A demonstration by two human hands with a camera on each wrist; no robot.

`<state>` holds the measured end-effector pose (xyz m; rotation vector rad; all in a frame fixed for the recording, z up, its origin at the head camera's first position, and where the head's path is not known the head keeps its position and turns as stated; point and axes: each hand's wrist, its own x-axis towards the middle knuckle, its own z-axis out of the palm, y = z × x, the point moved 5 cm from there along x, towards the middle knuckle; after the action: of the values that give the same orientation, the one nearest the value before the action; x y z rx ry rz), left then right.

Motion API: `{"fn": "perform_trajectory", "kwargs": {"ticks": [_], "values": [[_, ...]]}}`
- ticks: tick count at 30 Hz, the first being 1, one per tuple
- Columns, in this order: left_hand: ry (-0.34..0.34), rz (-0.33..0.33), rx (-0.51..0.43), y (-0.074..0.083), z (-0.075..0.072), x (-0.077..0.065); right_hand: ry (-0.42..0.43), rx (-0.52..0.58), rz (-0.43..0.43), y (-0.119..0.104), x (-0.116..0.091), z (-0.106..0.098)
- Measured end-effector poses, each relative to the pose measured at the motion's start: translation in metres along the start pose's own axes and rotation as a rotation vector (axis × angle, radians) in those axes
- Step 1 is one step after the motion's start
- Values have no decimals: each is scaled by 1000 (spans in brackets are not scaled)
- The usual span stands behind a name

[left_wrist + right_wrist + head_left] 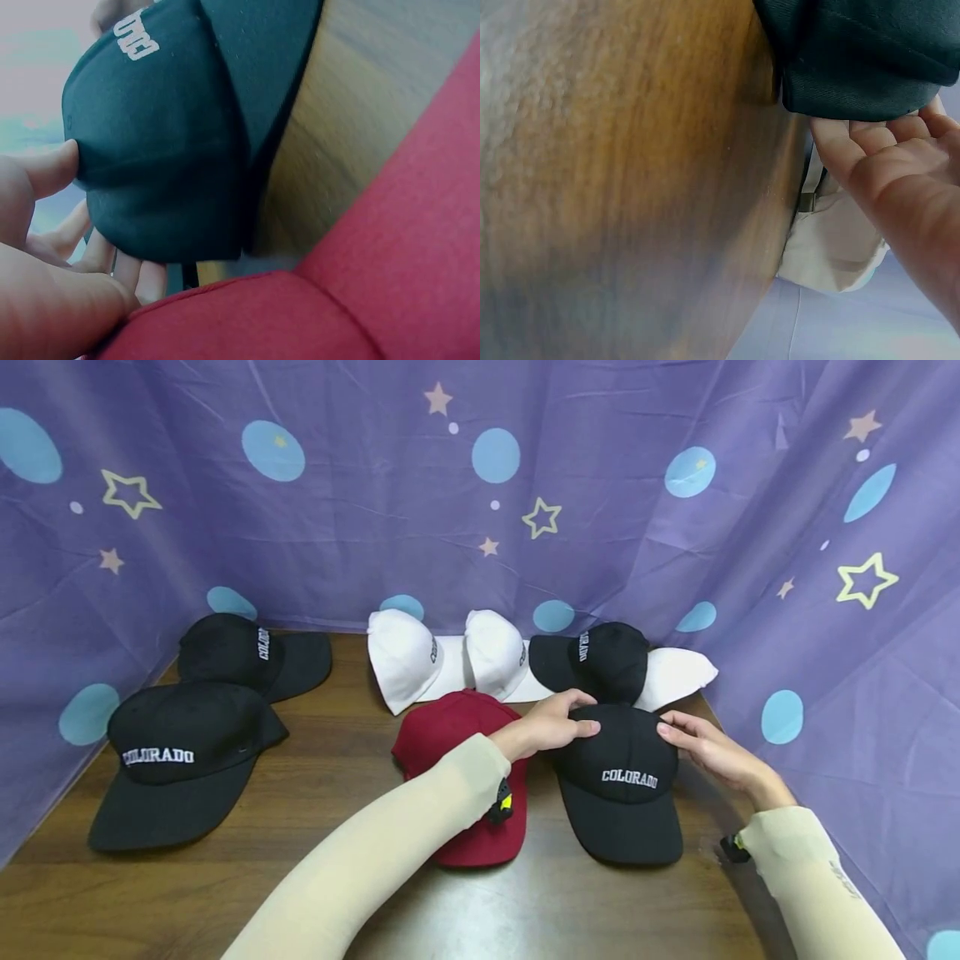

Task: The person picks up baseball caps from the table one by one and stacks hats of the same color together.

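A black baseball cap (621, 752) with white COLORADO lettering sits brim forward on the right part of the table, between both hands. My left hand (551, 724) holds its back left side; in the left wrist view the thumb (54, 171) presses the crown and the other fingers reach behind it. On the opposite side my right hand (712, 750) grips the cap, thumb at the crown. The right wrist view shows its fingers tucked behind the cap's edge (855, 97). Under my left forearm lies a red cap (442, 731), partly hidden by the sleeve.
Behind, a white cap (401, 660), another white cap (491, 656), a black cap (611, 664) and a further white one (675, 677) line the curtain (600, 527). Two black caps, one behind (225, 652) and one in front (187, 727), stand on the table's left.
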<state>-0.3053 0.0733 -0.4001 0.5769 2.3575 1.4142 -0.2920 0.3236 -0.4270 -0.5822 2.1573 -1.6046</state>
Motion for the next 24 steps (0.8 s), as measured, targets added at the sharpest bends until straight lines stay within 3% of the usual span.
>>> {"fn": "perform_trajectory", "kwargs": {"ticks": [18, 21, 24], "values": [[75, 3, 27, 1, -4, 5, 105, -126, 74, 1, 3, -6], [105, 10, 47, 1, -4, 6, 127, -224, 96, -2, 1, -8], [136, 32, 95, 2, -6, 7, 194, -425, 96, -12, -3, -14]]}}
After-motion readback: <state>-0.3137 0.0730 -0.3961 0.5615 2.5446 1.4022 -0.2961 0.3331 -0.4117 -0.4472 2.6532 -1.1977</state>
